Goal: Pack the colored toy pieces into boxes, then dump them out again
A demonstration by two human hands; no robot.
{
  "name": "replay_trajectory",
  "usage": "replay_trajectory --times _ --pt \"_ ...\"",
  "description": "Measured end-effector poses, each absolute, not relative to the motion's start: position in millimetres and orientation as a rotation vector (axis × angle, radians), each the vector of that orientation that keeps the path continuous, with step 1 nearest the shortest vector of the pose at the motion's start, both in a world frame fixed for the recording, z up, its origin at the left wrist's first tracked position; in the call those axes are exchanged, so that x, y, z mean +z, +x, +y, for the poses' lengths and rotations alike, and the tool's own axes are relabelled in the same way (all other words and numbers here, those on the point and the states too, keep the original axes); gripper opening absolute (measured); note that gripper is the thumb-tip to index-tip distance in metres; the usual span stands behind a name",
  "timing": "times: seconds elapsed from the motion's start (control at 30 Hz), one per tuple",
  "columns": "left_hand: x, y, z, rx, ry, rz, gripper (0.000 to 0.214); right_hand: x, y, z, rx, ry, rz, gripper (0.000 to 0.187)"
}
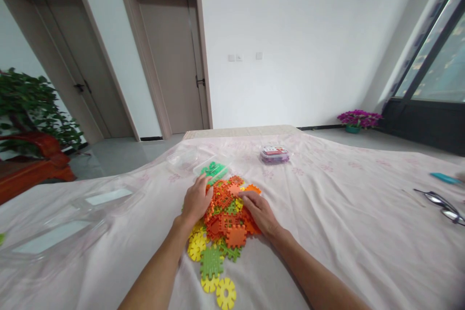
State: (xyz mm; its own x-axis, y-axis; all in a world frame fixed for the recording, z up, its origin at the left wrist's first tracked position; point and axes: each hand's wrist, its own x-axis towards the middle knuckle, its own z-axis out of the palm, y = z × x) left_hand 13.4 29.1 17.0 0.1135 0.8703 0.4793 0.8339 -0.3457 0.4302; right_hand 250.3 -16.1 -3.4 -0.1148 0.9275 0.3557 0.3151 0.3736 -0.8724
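Note:
A heap of flat plastic interlocking pieces (227,220), orange, green and yellow, lies on a pale pink flowered cloth (327,213). My left hand (197,199) rests on the heap's left side, fingers curled against the orange pieces. My right hand (259,210) lies flat on the right side, fingers stretched toward the middle. Yellow round pieces (225,293) and a green square piece (211,262) trail toward me. A small clear box holding green pieces (213,170) sits just beyond the heap.
Clear plastic lids or trays (58,232) lie at the left. A small clear box with purple contents (274,154) stands farther back. Glasses (441,206) and a teal object (446,178) lie at the right. Doors and a plant stand behind.

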Motion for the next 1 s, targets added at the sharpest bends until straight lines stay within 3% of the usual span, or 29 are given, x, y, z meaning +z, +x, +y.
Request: replay_trajectory --times 0.33,0.43,0.6,0.9,1.0 --pt "15 15 29 1.170 2.229 1.887 0.005 -7 248 -13 0.736 -1.120 -1.640 0.024" --pt "13 15 30 1.281 2.075 1.965 0.025 -6 248 -14 0.734 -1.132 -1.634 0.023" --pt "4 4 45 1.159 1.817 2.076 0.064 -5 248 -14 0.730 -1.133 -1.638 0.023" --pt "-19 -15 93 1.236 1.848 1.693 0.096 -7 250 -12 0.720 -1.125 -1.666 0.023" --pt "-17 -14 96 1.256 1.814 1.685 0.087 -7 250 -12 0.724 -1.113 -1.674 0.022"
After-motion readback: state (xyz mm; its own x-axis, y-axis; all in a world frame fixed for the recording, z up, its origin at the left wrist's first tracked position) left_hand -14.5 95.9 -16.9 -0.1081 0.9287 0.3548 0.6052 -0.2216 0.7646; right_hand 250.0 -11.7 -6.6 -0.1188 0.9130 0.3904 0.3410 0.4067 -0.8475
